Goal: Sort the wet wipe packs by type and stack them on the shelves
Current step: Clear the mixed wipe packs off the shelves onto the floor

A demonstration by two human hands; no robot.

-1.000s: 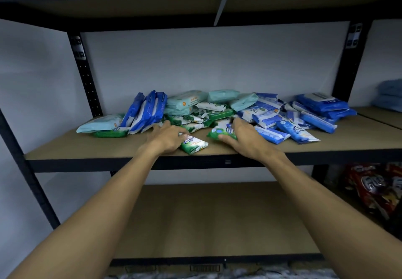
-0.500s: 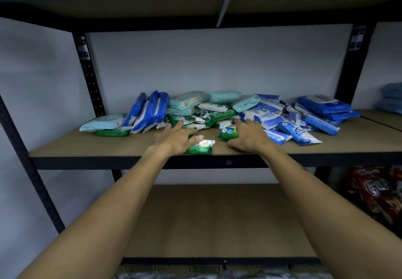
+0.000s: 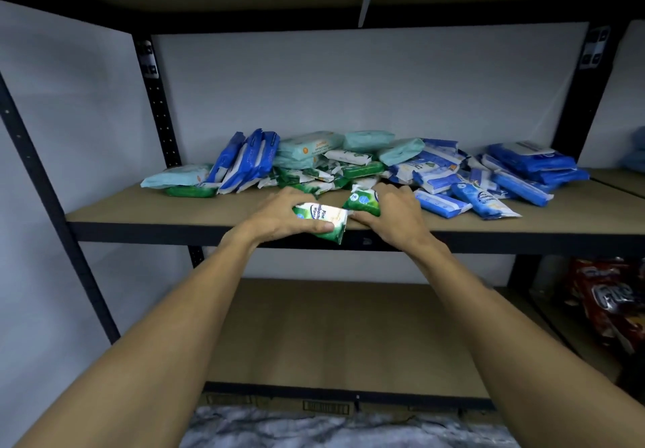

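A mixed heap of wet wipe packs (image 3: 349, 164) lies along the back of the middle shelf (image 3: 139, 210): dark blue, light blue, teal and small green ones. My left hand (image 3: 279, 215) grips a small green and white pack (image 3: 323, 220) at the shelf's front edge, thumb under it. Just right of it, my right hand (image 3: 394, 213) holds a second small green pack (image 3: 363, 201) on the shelf board. The two held packs nearly touch.
The lower shelf (image 3: 331, 332) is a bare wooden board. Red snack bags (image 3: 607, 304) sit on the neighbouring lower shelf at right. Black uprights (image 3: 157, 98) frame the bay. A blue item (image 3: 635, 157) lies on the far right shelf.
Both hands have pulled back from the heap toward the shelf's front edge. My left hand has lifted its green and white pack over the edge; my right hand has closed round the other green pack.
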